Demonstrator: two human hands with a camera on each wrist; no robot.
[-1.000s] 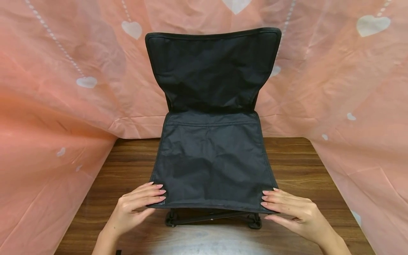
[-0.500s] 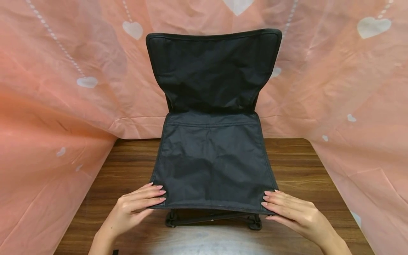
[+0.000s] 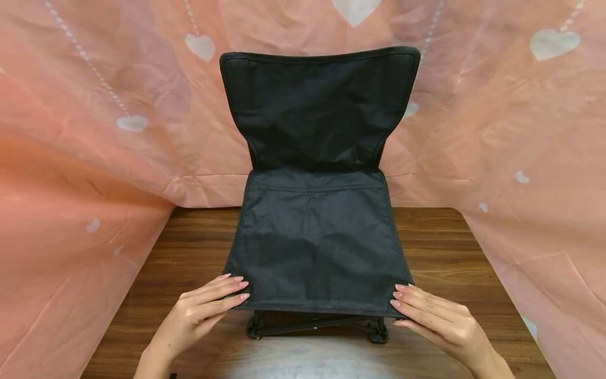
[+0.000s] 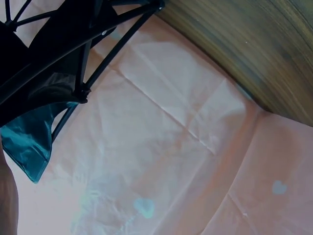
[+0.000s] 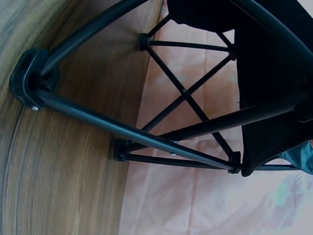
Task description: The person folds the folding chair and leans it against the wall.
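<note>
A black folding chair [image 3: 314, 237] faces me in the head view, unfolded, with its fabric backrest [image 3: 322, 110] upright. My left hand [image 3: 194, 310] grips the seat's front left corner, fingers over the fabric and thumb low by the edge. At the front right corner my right hand [image 3: 442, 321] holds the seat the same way, thumb below the edge. Under the seat, crossed tubes [image 5: 186, 93] and a plastic foot [image 5: 34, 78] show in the right wrist view. The left wrist view catches dark frame tubes [image 4: 117, 49] and a teal-looking flap [image 4: 32, 137]; my fingers are out of sight there.
The chair stands on a brown wood-grain surface [image 3: 440, 247]. Pink cloth [image 3: 71, 158] with white hearts hangs behind and on both sides, close to the backrest. A small dark object [image 3: 173, 376] lies at the bottom edge, near my left wrist.
The head view has tilted slightly, so the chair sits a little lower in it. Both hands stay at the front corners of the seat with only tiny shifts of the fingers.
</note>
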